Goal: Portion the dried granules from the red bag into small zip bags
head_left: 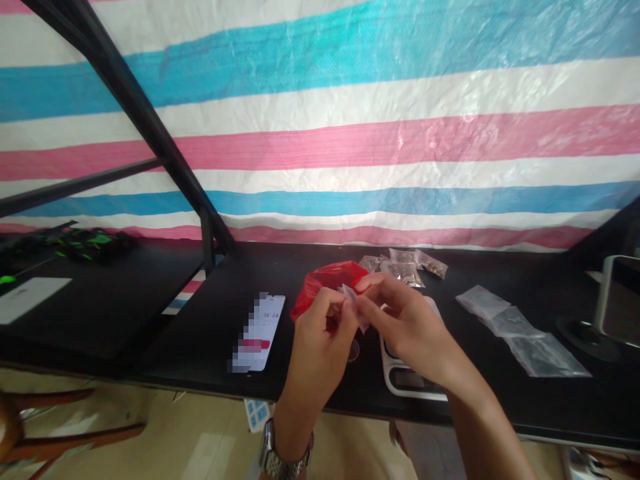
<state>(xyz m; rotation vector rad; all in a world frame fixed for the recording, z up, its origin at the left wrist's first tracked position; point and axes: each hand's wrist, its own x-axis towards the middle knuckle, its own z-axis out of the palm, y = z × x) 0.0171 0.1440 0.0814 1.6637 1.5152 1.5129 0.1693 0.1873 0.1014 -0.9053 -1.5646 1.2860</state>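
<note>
Both hands meet above the black table, pinching a small clear plastic bag [363,323] between fingertips. My left hand [323,333], with a metal-banded watch at the wrist, grips its left side. My right hand [405,320] has thumb and finger closed on its upper right; the bag's contents are hidden. Just behind the hands lies an open red plastic bag [320,281]. Partly under my right hand is a white digital scale [393,381]. Several filled small bags [403,272] lie farther back, holding small brownish pieces. Flat, unfilled clear bags [545,353] overlap to the right.
A lit phone [263,333] lies left of the hands. At the far right stands a white-edged device [603,300] on a round dark base. A black metal frame [135,87] slants across the left, before a striped tarp [350,147]. A wooden chair [65,433] is at lower left.
</note>
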